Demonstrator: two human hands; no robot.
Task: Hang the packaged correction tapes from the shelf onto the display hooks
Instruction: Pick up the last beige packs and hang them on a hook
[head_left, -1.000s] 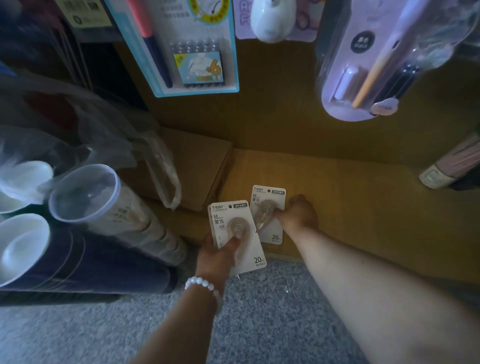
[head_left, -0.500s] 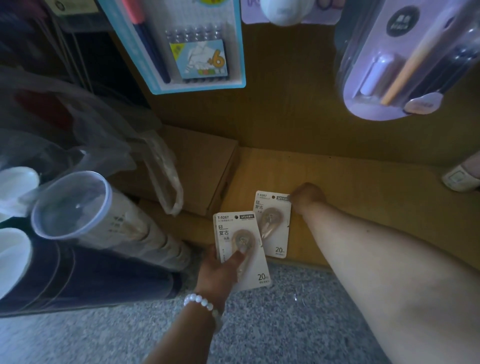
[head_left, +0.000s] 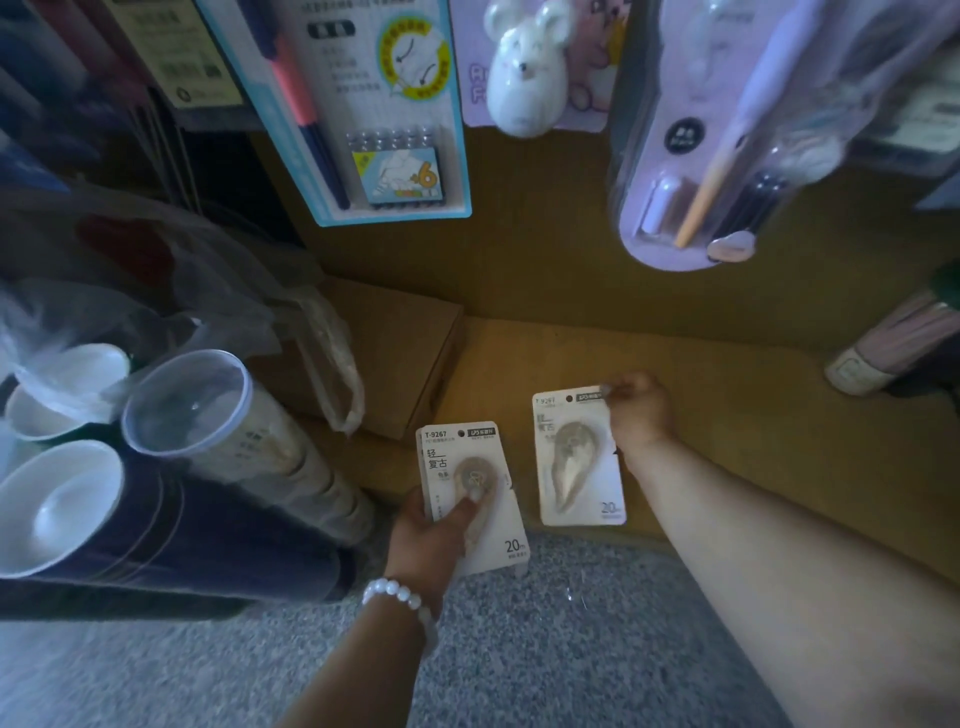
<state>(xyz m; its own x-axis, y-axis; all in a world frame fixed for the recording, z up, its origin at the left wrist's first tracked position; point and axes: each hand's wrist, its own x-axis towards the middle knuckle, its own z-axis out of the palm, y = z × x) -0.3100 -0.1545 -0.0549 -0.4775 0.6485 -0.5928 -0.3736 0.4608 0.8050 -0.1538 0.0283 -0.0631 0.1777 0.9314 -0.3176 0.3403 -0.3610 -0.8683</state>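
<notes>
Cups (head_left: 62, 509) lie stacked on their sides at your far left, white mouths toward you, with a clear-lidded tube (head_left: 189, 402) beside them and crumpled plastic wrap (head_left: 156, 291) behind. Next along, a brown cardboard box (head_left: 395, 358) sits on the wooden shelf (head_left: 727, 415), and above it hangs a blue-edged pen pack (head_left: 363, 114).

Your left hand (head_left: 428, 540), a white bead bracelet (head_left: 397, 597) on its wrist, grips a small stack of packaged correction tapes (head_left: 470, 493) from below, thumb pressed across the blister on the front card, fingers curled behind; the stack is held over the shelf's front edge and the grey speckled floor (head_left: 519, 649).

Just right of that, another correction tape card (head_left: 576, 457) sits at the shelf's front edge, and your right hand (head_left: 641, 410) pinches its upper right corner, fingers curled. Whether the card lies flat or is lifted, you cannot tell.

Overhead to the right hang a white rabbit toy pack (head_left: 524, 67) and a lilac stationery set (head_left: 701, 171). A pink-wrapped bundle (head_left: 893, 348) lies at the far right.
</notes>
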